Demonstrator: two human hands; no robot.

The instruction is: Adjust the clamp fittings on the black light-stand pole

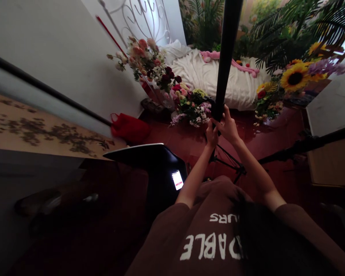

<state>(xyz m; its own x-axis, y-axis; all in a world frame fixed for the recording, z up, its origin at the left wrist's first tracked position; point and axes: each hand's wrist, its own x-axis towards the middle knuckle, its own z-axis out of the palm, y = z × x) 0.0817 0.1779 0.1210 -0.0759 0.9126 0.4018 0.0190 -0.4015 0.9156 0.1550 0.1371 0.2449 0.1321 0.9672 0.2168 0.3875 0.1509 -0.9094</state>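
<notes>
A black tripod stand (226, 57) rises upright in front of me, its pole running out past the top of the view. My left hand (212, 135) is wrapped round the lower part of the pole. Just above and to the right, my right hand (229, 124) closes on the same pole near its dark joint, its fingers partly hidden behind it. The two hands almost touch. Thin black legs of the stand (228, 160) spread over the red floor below my forearms.
Artificial flowers (149, 57) and a couch under a white cover (195, 69) stand ahead. Sunflowers (294, 78) are at right. A dark table (138, 155) with a lit phone (177, 180) is at left, near a red bag (129, 127). Another black pole (313, 143) crosses at right.
</notes>
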